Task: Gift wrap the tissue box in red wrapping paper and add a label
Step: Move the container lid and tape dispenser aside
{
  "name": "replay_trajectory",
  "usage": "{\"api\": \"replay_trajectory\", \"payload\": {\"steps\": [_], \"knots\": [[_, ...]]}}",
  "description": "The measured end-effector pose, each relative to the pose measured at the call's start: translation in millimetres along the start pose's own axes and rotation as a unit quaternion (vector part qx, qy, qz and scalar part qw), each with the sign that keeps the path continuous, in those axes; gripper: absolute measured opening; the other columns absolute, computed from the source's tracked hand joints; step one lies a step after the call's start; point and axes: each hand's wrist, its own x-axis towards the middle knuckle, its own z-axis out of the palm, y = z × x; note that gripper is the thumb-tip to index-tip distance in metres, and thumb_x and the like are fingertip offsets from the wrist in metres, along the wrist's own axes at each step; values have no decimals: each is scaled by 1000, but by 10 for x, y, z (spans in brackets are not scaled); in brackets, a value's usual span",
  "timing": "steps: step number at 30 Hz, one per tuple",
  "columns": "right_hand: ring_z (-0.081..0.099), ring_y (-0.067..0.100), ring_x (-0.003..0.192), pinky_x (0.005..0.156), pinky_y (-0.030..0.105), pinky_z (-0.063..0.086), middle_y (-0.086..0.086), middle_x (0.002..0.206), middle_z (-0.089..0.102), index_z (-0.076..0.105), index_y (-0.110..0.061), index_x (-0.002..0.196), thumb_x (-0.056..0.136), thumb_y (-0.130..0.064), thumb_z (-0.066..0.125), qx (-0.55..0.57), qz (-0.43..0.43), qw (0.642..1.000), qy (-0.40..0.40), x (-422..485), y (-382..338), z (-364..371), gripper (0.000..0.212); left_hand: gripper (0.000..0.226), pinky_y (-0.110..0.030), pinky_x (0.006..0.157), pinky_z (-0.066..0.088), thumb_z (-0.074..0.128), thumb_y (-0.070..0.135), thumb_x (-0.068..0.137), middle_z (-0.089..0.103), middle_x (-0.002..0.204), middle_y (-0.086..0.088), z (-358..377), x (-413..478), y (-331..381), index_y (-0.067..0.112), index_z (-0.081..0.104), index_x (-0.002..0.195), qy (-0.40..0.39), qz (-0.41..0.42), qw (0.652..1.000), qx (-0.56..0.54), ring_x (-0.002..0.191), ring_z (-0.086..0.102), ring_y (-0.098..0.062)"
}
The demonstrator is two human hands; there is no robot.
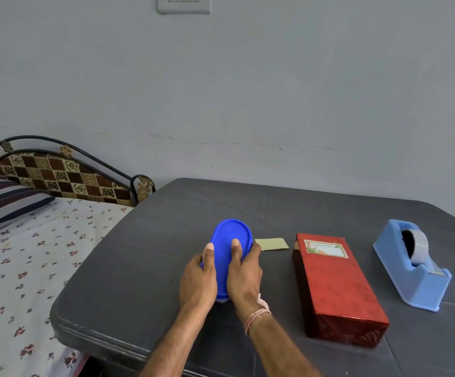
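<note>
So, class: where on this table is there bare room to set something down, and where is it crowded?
Bare table stretches along the far edge and left of the left hand. A lane runs between the red wrapped box and tape dispenser. Crowded: blue container, right hand, yellow slip.

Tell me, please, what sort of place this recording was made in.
Probably a home bedroom: a bed with a floral sheet, a striped pillow and a black metal headboard stands beside the dark grey table, and a white switch plate is on the wall.
</note>
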Motion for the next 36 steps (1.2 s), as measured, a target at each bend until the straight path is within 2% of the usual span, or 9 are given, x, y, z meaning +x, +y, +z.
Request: {"api": "replay_trajectory", "payload": {"steps": [10,12,15,18,21,27,30,32,36], "knots": [[67,16,120,109,39,50,0,129,71,55,-18,139,101,-5,49,116,30,950,-288,247,98,164,40,60,-39,66,42,46,49,105,65,77,-19,-305,607,-132,-3,61,79,1,-25,996,-89,72,60,-33],[66,21,123,111,41,49,5,129,72,58,-10,137,106,-8,51,143,31,940,-309,313,79,196,32,45,-39,68,45,58,40,102,64,74,-8,-403,746,-175,6,64,74,-4,-8,995,-104,74,60,-26],[66,24,123,110,41,49,8,127,73,63,-6,131,104,-17,59,147,33,941,-303,371,20,280,29,24,-39,82,59,70,29,97,74,84,5,-515,929,-179,21,74,75,3,-8,994,-113,89,71,-18],[69,19,117,100,30,55,3,122,75,65,-11,129,99,-16,67,113,25,946,-301,376,34,365,31,8,-32,73,56,72,19,95,76,96,-2,-550,1024,-111,17,79,93,3,-23,992,-126,92,72,-20],[71,17,113,103,38,55,0,117,77,70,-14,123,93,-27,74,99,19,954,-283,343,122,379,33,29,-26,67,53,71,14,94,73,110,-5,-609,1004,-125,10,72,123,-32,-39,991,-124,88,68,-13],[72,18,107,101,42,57,0,108,77,73,-18,111,68,-65,83,71,33,963,-258,188,32,316,65,42,-29,77,56,72,22,95,70,127,-9,-671,887,-110,9,65,135,-43,-29,995,-83,97,68,-15],[62,6,111,105,33,52,-13,117,65,65,-23,111,89,-44,76,66,37,969,-236,133,-132,84,33,60,-45,100,52,76,45,89,64,134,-7,-615,784,-12,15,60,139,76,66,992,75,122,58,-25],[52,6,128,112,31,45,-10,138,55,56,-20,139,91,-41,76,49,-3,977,-208,165,-214,-186,56,49,-41,95,51,76,42,88,66,121,-1,-486,599,119,18,64,129,139,169,972,91,114,58,-22],[53,15,134,113,36,44,-2,143,58,55,-16,142,90,-36,77,-85,-123,984,-95,186,-360,-998,59,31,-18,72,45,71,38,94,69,106,4,44,9,467,19,66,119,-88,125,985,-86,89,62,-4]]}}
